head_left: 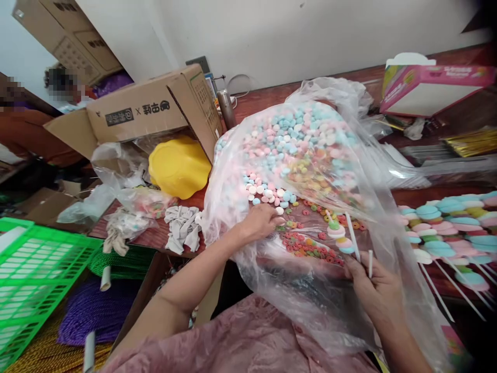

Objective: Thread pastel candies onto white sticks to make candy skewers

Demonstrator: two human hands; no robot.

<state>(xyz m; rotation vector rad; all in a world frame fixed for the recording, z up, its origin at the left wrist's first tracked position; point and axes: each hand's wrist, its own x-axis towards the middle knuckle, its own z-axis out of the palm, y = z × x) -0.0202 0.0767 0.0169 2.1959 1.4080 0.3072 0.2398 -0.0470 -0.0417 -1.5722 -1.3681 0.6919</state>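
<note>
At centre frame, the right hand pinched a white stick threaded with pastel candy discs, inside a clear plastic bag. The left hand, fingers loosely curled, reached among loose ring candies. The cardboard box, upper left, bore illegible black print.

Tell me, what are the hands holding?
The right hand holds a candy skewer by its white stick's lower end. The left hand reaches among loose candies; its grip can't be told.
</note>
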